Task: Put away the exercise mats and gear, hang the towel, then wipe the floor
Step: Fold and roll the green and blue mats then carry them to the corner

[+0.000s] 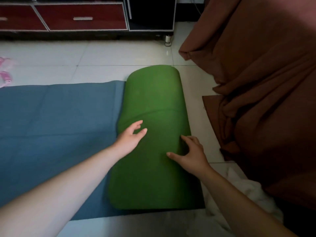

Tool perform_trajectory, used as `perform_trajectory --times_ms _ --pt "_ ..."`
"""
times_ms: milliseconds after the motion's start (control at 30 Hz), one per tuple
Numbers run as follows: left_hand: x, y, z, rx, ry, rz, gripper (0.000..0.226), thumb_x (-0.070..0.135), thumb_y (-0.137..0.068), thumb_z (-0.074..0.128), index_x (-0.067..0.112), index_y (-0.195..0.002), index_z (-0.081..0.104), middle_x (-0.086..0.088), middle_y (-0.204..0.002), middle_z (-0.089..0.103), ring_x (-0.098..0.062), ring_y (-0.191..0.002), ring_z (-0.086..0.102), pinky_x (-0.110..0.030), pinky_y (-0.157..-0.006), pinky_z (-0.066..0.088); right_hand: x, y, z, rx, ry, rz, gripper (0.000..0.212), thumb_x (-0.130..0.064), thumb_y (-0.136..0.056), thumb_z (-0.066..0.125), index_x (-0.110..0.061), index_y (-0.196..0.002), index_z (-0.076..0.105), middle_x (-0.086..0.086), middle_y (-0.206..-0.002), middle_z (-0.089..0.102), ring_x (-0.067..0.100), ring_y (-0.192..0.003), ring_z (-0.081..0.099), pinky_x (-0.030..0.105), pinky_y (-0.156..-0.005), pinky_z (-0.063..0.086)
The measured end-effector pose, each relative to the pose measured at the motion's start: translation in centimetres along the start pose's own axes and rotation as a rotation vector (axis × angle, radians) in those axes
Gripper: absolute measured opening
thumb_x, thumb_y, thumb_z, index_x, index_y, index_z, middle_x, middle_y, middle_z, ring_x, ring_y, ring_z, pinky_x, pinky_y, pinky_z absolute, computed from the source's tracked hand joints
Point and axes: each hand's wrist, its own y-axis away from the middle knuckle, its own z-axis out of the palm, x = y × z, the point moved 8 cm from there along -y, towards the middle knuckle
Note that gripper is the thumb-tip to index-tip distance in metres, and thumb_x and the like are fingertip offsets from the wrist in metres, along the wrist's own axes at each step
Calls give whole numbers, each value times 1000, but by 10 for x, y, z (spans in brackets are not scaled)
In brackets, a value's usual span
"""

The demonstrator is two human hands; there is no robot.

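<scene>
A green mat [153, 103], rolled into a thick bundle, lies on the right end of a flat blue mat [56, 120] on the tiled floor. My left hand [130, 139] rests on the roll's left side with its fingers spread and slightly curled. At the roll's right edge, my right hand [191, 154] presses down with fingers apart, the fingertips tucked over the side. Neither hand encloses anything. A white cloth [239, 190], maybe the towel, lies crumpled on the floor at the lower right, partly hidden by my right arm.
A brown fabric cover [256, 82] drapes over furniture on the right and reaches the floor. A low cabinet with red drawers [80, 17] runs along the back wall. Something pink [5, 74] lies at the far left edge. Pale floor tiles [85, 57] show between mats and cabinet.
</scene>
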Motion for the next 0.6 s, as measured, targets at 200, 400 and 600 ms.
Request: perform_trajectory --times_ms 200,400,600 --pt "-19 31 7 -192 -243 0 56 37 -92 51 29 -143 30 -1 -152 28 -25 -136 33 -39 -110 32 16 -6 17 4 187 25 75 -49 -73 72 -31 -138 39 -5 -143 24 18 -132 21 46 -109 30" --pt "-38 43 18 -302 -474 4 58 37 -93 48 30 -145 24 8 -156 11 -19 -142 20 -39 -114 20 40 -10 22 25 323 31 82 -48 -71 75 -29 -140 34 -1 -148 18 23 -136 18 47 -108 31" --pt "-53 32 10 -260 -530 -41 59 37 -93 49 27 -146 23 4 -156 12 -21 -141 22 -37 -113 22 50 -13 25 33 378 26 106 -55 -69 74 -29 -149 10 -2 -157 0 23 -143 7 48 -111 27"
